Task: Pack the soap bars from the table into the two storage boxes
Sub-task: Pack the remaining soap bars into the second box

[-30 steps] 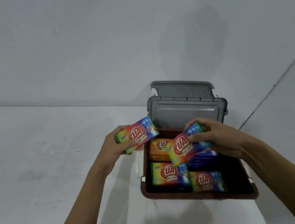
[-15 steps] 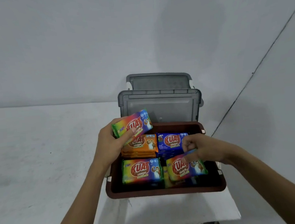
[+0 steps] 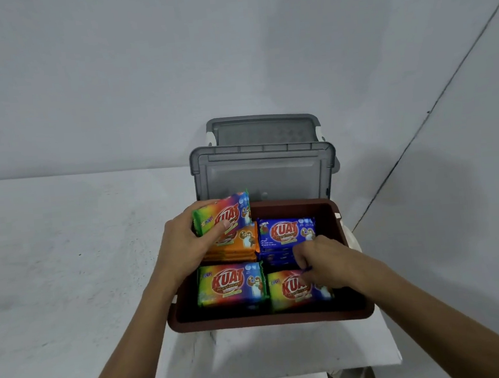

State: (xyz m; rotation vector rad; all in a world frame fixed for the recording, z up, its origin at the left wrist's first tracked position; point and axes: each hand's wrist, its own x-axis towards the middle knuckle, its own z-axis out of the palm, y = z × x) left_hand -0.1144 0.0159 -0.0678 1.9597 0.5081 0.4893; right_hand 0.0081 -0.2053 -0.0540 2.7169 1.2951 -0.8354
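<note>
On white table (image 3: 68,265), left grip (image 3: 184,248) holds soap bar (image 3: 223,216), right grip (image 3: 324,263) pinches boxed bar (image 3: 287,291).

A plain indoor room set up as a simple packing spot. Whether it belongs to a home, a storeroom or a small shop's back room cannot be told. 2 flat grey-white walls (image 3: 142,77) meet at a dark seam (image 3: 444,87) on the right. A white surface (image 3: 53,266), scuffed and smudged, runs up against the far wall. On it stands a brown plastic storage box (image 3: 268,319) holding factory-wrapped soap bars (image 3: 231,284) marked KUAT, sorted in 4 piles by colour. 2 grey plastic lids (image 3: 265,175) lean upright behind it. The light is even and dim.
</note>
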